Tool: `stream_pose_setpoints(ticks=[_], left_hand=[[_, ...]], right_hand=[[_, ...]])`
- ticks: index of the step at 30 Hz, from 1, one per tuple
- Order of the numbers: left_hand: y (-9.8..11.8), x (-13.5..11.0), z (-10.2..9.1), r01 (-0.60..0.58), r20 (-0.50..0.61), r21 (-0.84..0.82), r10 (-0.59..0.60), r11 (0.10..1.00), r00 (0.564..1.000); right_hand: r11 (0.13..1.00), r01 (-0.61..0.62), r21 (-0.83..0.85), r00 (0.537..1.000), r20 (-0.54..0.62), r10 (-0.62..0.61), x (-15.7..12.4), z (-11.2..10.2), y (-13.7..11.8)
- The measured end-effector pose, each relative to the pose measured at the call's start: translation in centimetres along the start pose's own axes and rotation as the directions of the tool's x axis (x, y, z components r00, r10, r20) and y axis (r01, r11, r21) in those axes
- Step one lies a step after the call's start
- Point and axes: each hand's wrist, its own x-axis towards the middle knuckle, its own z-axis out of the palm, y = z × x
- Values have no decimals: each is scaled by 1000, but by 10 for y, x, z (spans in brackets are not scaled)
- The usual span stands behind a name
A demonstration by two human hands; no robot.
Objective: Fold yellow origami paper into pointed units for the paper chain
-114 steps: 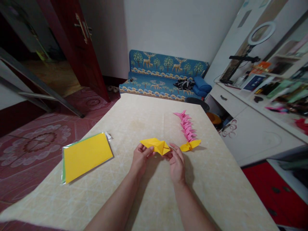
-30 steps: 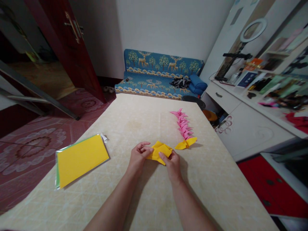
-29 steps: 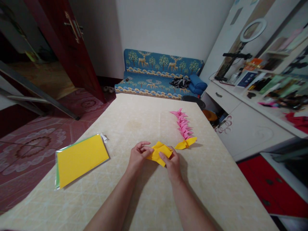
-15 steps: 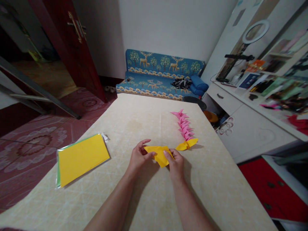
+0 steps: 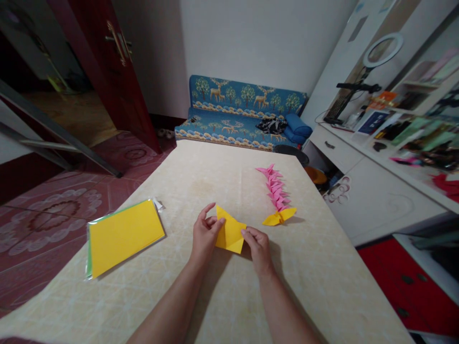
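A folded piece of yellow paper point(image 5: 231, 233) is held up just over the table between my two hands. My left hand point(image 5: 206, 234) pinches its left side, thumb on the front face and the other fingers mostly behind it. At the right corner, my right hand point(image 5: 258, 246) grips the paper between thumb and index finger. Beyond my right hand lies a yellow folded-paper piece with two pointed wings point(image 5: 279, 217). It touches the near end of a row of several pink folded-paper pieces point(image 5: 277, 188).
On the left of the cloth-covered table point(image 5: 201, 167) lies a pack of yellow and green paper sheets point(image 5: 125, 236) in a clear sleeve. A blue patterned sofa point(image 5: 244, 114) stands past the far edge. To the right is a white dresser point(image 5: 358, 186) crowded with items.
The yellow paper has been turned, so one point now stands up at the left. My right hand has slid from its front face to the right corner. The view shifted slightly.
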Motion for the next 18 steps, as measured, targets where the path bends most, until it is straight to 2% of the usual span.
stream_pose_setpoints(ticks=[5,11,14,18], left_hand=[[-2,-2,3,-25,54,38,23,999,998],[-6,-3,5,-28,102,-37,32,999,994],[-5,-1,4,13,71,-114,-5,993,997],[-1,-1,1,113,105,-286,-86,952,991]], right_hand=[[999,20,-48,997,-69,-23,0,0,3],[991,106,-82,971,-208,-121,1,-1,2],[964,240,-113,952,-169,-257,-1,-1,-3],[894,393,-213,914,-19,-406,-9,4,-15]])
